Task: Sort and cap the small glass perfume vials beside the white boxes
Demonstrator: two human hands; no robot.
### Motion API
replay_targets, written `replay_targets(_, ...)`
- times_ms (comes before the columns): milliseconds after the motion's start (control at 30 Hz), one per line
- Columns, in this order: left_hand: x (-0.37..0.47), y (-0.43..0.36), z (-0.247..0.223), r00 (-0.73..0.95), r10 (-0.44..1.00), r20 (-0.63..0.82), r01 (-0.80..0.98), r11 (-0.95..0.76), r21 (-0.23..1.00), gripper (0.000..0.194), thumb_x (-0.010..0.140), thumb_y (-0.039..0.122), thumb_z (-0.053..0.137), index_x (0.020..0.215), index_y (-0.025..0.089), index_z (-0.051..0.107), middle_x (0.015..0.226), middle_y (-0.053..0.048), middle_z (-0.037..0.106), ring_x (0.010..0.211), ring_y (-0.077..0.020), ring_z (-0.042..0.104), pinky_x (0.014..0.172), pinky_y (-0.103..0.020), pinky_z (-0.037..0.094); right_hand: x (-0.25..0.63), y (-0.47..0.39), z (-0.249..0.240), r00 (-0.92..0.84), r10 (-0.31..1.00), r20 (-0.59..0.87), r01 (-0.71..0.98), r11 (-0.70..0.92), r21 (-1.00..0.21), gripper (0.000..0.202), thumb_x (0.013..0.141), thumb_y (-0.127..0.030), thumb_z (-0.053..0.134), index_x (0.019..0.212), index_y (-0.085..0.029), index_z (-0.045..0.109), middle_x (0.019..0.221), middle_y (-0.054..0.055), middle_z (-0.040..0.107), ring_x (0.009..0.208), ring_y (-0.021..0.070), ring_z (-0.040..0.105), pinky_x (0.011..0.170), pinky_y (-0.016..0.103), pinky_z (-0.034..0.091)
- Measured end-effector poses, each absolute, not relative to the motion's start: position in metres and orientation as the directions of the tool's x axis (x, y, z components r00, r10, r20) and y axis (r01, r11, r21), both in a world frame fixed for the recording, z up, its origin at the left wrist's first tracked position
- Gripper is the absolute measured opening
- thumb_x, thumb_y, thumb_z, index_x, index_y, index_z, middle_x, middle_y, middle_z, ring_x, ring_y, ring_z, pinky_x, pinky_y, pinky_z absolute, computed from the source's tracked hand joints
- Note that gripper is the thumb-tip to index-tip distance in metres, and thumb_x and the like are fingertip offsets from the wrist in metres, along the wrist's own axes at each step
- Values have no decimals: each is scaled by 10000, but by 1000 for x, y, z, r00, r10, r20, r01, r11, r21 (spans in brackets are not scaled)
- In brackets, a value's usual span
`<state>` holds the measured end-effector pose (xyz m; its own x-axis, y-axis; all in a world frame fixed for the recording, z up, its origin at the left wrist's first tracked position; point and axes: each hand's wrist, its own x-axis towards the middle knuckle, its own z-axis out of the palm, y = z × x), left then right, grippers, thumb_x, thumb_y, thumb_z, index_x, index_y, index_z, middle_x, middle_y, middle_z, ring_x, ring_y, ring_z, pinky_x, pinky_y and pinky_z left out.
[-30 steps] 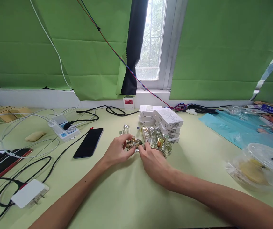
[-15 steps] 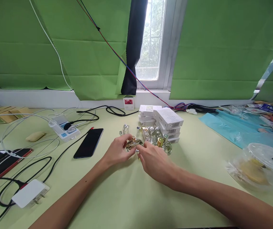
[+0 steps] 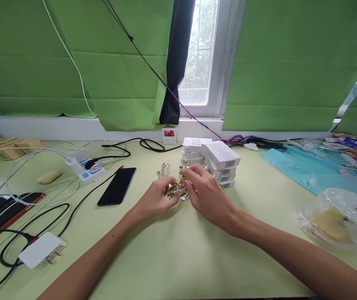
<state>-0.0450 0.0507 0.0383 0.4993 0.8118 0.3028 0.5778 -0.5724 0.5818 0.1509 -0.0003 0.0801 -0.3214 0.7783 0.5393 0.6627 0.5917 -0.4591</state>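
Note:
My left hand (image 3: 158,196) grips a small glass perfume bottle (image 3: 178,193) with a gold-coloured neck, low over the table. Fingers of my right hand (image 3: 208,193) are closed on a small gold cap (image 3: 185,177), beside the top of that bottle. Just behind my left hand stands a clear glass bottle (image 3: 166,169). More glass bottles behind my right hand are mostly covered by it; only bits of their tops show.
White boxes (image 3: 222,155) are stacked behind the bottles. A phone (image 3: 117,186), a power strip (image 3: 86,168), cables and a white charger (image 3: 42,251) lie left. On the right are a blue plastic sheet (image 3: 290,166) and a clear lidded cup (image 3: 337,216).
My right hand has lifted and drawn back from the bottle's front to beside its top, its fingertips now pointing up with the gold cap showing. My left hand stays around the bottle.

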Motion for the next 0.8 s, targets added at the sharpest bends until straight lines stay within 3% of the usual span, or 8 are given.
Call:
replay_targets(333,-43,49,39,537,783,314,537,-604,589,134,820,293,602,905,193,630,717,28,516,632,-118,398,572,-264,346,148,8,70,-287,755,589,608,619,-497,203,1038,-201,432,1209,-183,540,1089,77,624,758,113,601,732,290,540)
replay_targets(533,-42,49,41,566,765,308,522,-621,585,138,827,296,600,911,190,631,717,22,524,636,-121,405,577,-267,353,149,14,67,-293,741,604,590,637,-496,153,1028,-192,448,1070,-185,596,1079,72,642,853,135,633,769,284,531)
replay_targets(800,-43,49,39,579,754,310,529,-637,561,170,849,305,585,960,190,642,712,28,507,624,-122,395,574,-268,350,149,14,65,-318,729,607,570,658,-492,179,1036,-189,440,1003,-176,615,1019,55,634,831,120,607,739,258,504)
